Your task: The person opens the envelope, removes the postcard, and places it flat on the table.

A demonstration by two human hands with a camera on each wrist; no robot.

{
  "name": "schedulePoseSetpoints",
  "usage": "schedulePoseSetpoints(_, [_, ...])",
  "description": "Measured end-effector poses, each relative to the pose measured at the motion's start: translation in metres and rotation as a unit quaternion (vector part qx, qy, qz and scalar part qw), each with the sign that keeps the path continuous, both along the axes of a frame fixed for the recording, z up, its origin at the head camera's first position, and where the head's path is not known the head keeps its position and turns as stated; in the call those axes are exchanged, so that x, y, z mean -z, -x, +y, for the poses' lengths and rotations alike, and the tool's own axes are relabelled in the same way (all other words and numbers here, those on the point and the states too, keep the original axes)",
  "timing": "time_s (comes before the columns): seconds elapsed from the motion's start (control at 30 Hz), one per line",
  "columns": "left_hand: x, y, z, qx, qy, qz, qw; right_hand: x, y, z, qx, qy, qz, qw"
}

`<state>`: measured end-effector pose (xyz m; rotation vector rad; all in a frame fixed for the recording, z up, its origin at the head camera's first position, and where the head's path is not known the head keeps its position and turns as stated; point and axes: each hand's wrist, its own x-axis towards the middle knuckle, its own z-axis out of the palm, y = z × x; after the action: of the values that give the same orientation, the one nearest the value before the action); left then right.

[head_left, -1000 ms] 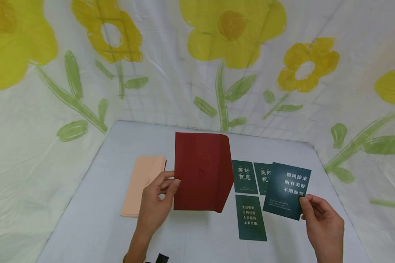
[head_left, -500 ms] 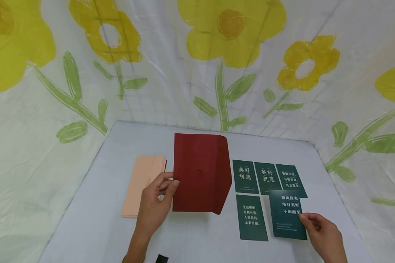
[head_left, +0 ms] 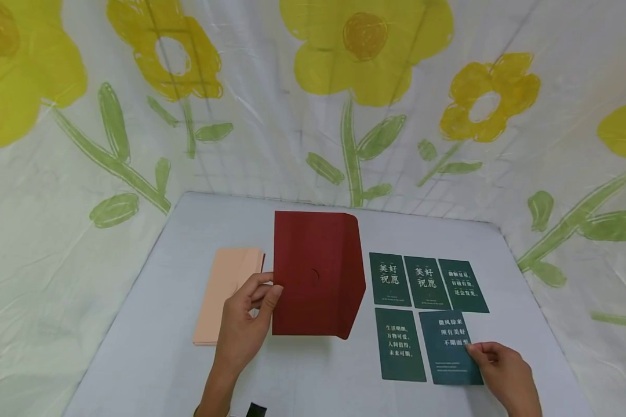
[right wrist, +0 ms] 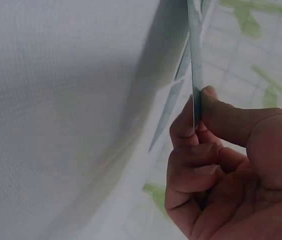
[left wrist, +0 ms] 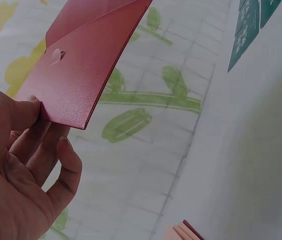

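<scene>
My left hand (head_left: pixel 247 318) pinches a dark red envelope (head_left: pixel 313 272) by its left edge and holds it up above the table, its pointed flap facing right. In the left wrist view the thumb lies on the near face of the red envelope (left wrist: pixel 76 75). My right hand (head_left: pixel 506 370) pinches the right edge of a green card (head_left: pixel 448 359) with white lettering, low over the table in the front row. Seen edge-on in the right wrist view, the card (right wrist: pixel 195 75) sits between thumb and fingers. To its left lies another green card (head_left: pixel 400 353).
Three green cards form a back row: one on the left (head_left: pixel 390 292), one in the middle (head_left: pixel 426 295), one on the right (head_left: pixel 464 298). A stack of peach envelopes (head_left: pixel 224 295) lies left on the white table (head_left: pixel 162 347). A flower-printed curtain (head_left: pixel 271 116) hangs behind.
My right hand has brought its green card down and toward me, off the back row and into the front row, uncovering the cards behind. The left hand and red envelope have barely moved.
</scene>
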<state>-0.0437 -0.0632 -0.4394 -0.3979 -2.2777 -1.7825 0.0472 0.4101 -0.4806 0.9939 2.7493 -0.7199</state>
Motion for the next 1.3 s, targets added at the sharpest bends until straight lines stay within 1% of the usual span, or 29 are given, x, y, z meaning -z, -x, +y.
schedulePoseSetpoints(0.27, [0.000, 0.000, -0.001, 0.000, -0.001, -0.004, 1.0000, 0.006, 0.004, -0.005, 0.019, -0.004, -0.017, 0.9997])
schedulePoseSetpoints(0.43, [-0.002, -0.001, 0.000, -0.003, 0.002, -0.003, 1.0000, 0.007, 0.006, -0.007, 0.018, -0.017, -0.023, 0.9994])
schedulePoseSetpoints(0.63, [-0.002, -0.001, 0.001, -0.005, -0.005, -0.009, 0.9999, 0.005, 0.009, -0.012, 0.016, -0.029, -0.025, 0.9992])
schedulePoseSetpoints(0.9, [-0.001, -0.003, 0.000, -0.003, -0.002, -0.009, 0.9999, 0.009, 0.010, -0.017, 0.025, -0.030, -0.035, 0.9986])
schedulePoseSetpoints(1.13, [-0.002, -0.003, 0.001, -0.008, -0.009, -0.014, 0.9998, 0.010, 0.009, -0.017, 0.016, -0.036, -0.034, 0.9987])
schedulePoseSetpoints(1.3, [-0.004, -0.004, 0.003, -0.004, -0.016, -0.019, 0.9997, 0.007, 0.011, -0.016, 0.009, -0.040, -0.029, 0.9987])
